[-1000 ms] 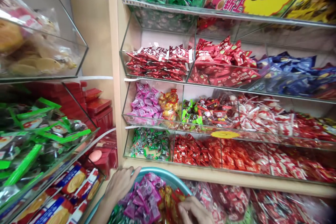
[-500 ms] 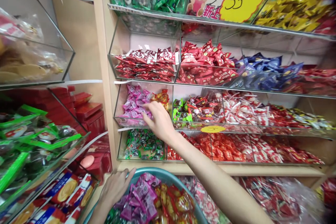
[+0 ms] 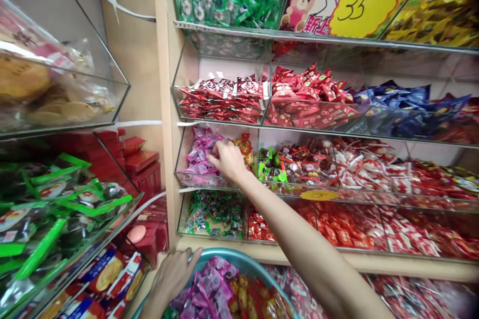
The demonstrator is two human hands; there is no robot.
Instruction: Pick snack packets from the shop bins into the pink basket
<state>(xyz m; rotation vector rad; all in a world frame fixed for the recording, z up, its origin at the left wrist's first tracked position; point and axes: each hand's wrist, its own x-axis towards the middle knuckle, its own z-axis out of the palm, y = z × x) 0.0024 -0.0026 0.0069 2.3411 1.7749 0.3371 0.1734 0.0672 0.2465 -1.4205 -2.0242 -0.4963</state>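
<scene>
My right hand [image 3: 229, 160] reaches into a clear bin on the shelf, its fingers curled and pressed into the purple-wrapped candies [image 3: 200, 152]. How many pieces it grips is hidden by the fingers. Gold and orange wrapped candies [image 3: 246, 147] lie in the same bin, just right of the hand. Below, my left hand [image 3: 175, 274] is closed on the rim of a teal basin [image 3: 224, 253]. Inside the basin are a heap of purple-wrapped candies [image 3: 215, 286], gold and red wrapped candies [image 3: 249, 299] and a little green at the lower left.
Clear shelf bins hold green packets [image 3: 232, 2], red packets [image 3: 224, 94], blue packets [image 3: 396, 104] and green-wrapped candies [image 3: 215, 214]. A yellow price sign [image 3: 366, 7] hangs above. On the left stand angled bins with green-edged packs [image 3: 63, 184] and biscuit packs [image 3: 101, 269]. A wooden post [image 3: 164, 84] divides the shelves.
The view has shifted, so the shelves sit further right and slightly lower. My right hand's fingers have curled in on the purple candies. My left hand stays at the basin rim.
</scene>
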